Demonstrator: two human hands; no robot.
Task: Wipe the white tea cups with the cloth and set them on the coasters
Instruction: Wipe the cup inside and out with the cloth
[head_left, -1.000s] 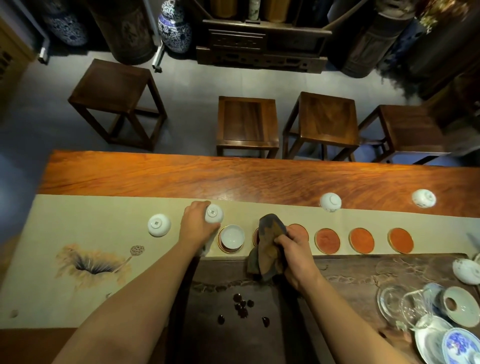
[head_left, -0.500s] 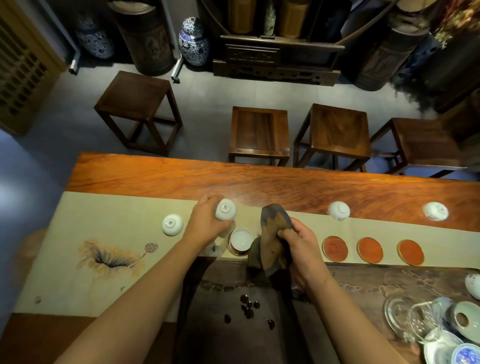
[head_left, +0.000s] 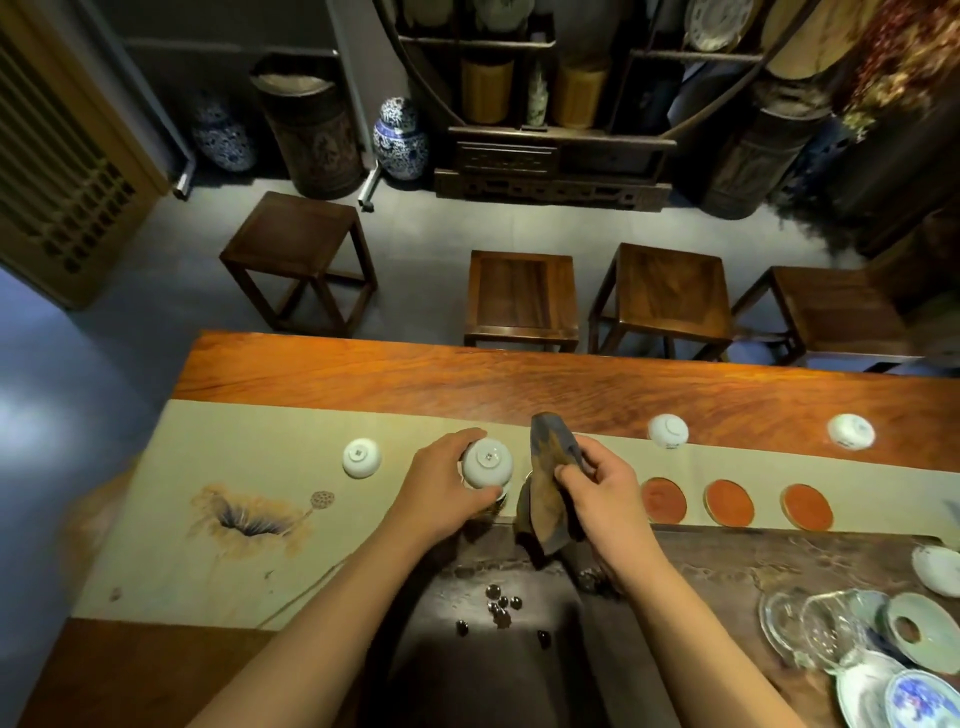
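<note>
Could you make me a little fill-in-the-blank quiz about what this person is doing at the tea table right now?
1. The left hand holds a white tea cup turned ____ down.
2. The right hand grips a dark ____.
3. Right of that hand, ____ bare orange coasters lie in a row.
4. Three more white cups sit ____ down on the runner.

Missing words: upside; cloth; three; upside
</note>
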